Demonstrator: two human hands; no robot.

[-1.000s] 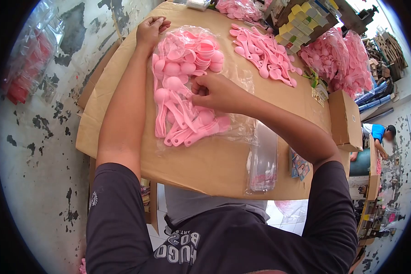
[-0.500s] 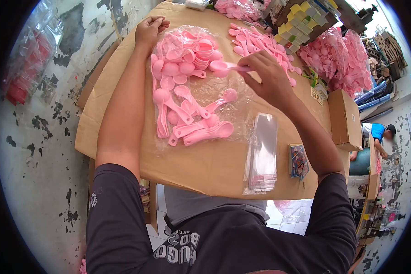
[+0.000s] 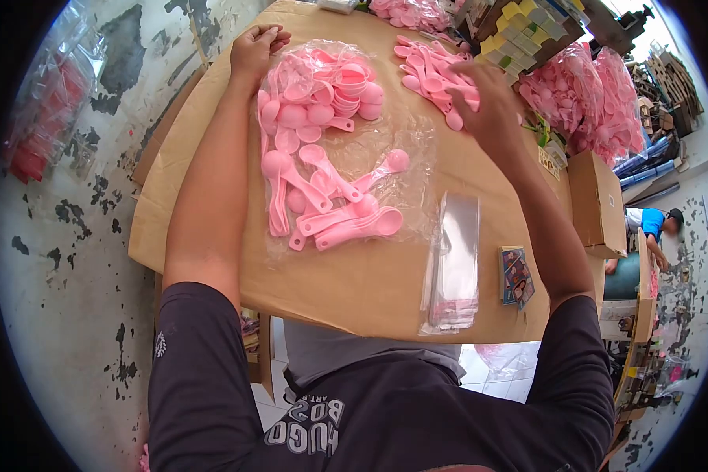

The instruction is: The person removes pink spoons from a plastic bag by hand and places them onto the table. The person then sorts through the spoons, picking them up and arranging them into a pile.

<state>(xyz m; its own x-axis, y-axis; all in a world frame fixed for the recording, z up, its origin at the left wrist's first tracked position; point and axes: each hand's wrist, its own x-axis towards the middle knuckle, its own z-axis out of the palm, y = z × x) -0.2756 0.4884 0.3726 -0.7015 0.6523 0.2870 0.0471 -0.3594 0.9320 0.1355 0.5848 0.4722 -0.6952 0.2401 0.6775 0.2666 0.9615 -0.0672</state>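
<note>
Pink measuring spoons [image 3: 334, 86] lie heaped on a clear plastic bag [image 3: 405, 185], with several more spread lower down on it. My left hand [image 3: 257, 51] is at the upper left edge of this heap, its fingers curled and pinched together; whatever they hold is too small to make out. A second pile of pink spoons [image 3: 429, 75] lies at the far right of the table. Over that pile's right side is my right hand [image 3: 486, 102], slightly blurred, thumb and fingers apart, with no spoon visible in it.
Clear flat plastic sleeves [image 3: 456, 256] and a small stack of printed cards [image 3: 515, 275] lie on the brown-covered table [image 3: 330, 303]. A cardboard box [image 3: 594, 204] stands at the right edge. Bagged pink spoons [image 3: 582, 98] sit beyond. Another person [image 3: 649, 228] works at far right.
My right hand has let go of a pink spoon at the heap on the bag and moved right and up to the other pile. My left hand stays nearly in place.
</note>
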